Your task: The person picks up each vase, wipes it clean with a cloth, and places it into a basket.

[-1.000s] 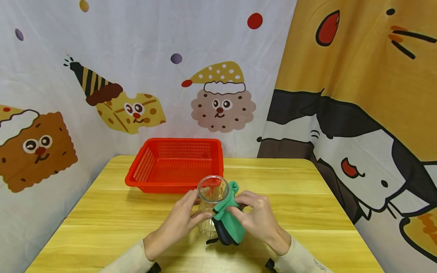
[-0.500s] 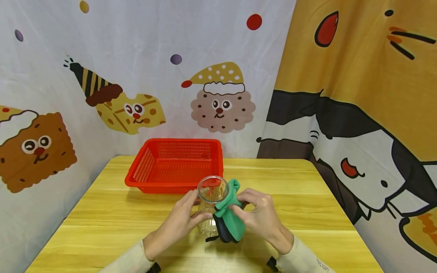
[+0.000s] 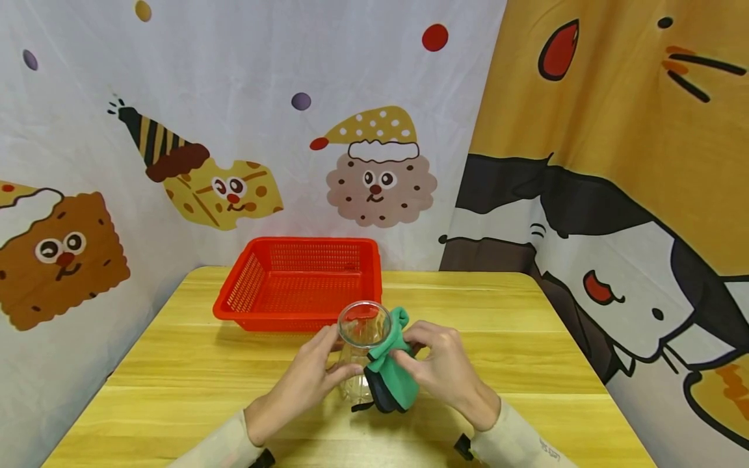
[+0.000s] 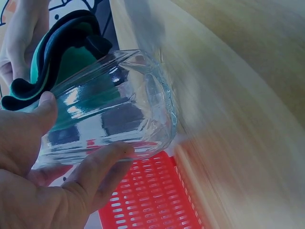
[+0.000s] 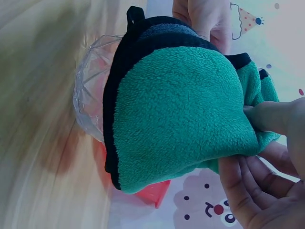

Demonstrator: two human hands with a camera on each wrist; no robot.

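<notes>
Near side: two pale beige sleeves (image 3: 216, 442), one per arm. Two hands, both occupied. Left hand (image 3: 307, 374) held one clear, faceted glass vessel (image 4: 105, 107) from its left, thumb on the near side and fingers on the far side, spread only as wide as the glass. Right hand (image 3: 445, 370) pinched one teal-green fleecy cloth (image 5: 176, 109) with black edging between thumb and bent fingers; the gap was down to the folded fabric's thickness. One black loop (image 3: 363, 407) hung from the cloth's near left corner.

Positions: cloth draped along the vessel's right outer side, its far end rising beside the rim. Vessel was mouth up, over the middle of one pale yellow wooden table (image 3: 526, 416); whether its base touched the wood could not be told.

Containers: two. Vessel: red of the basket beyond showed through the glass. Farther off, slightly left: one red rectangular plastic basket (image 3: 298, 323) standing on the table; its perforated floor and walls were visible within.

Farthest: white printed curtain (image 3: 246, 84) with three cartoon snack figures; orange section on the right.
</notes>
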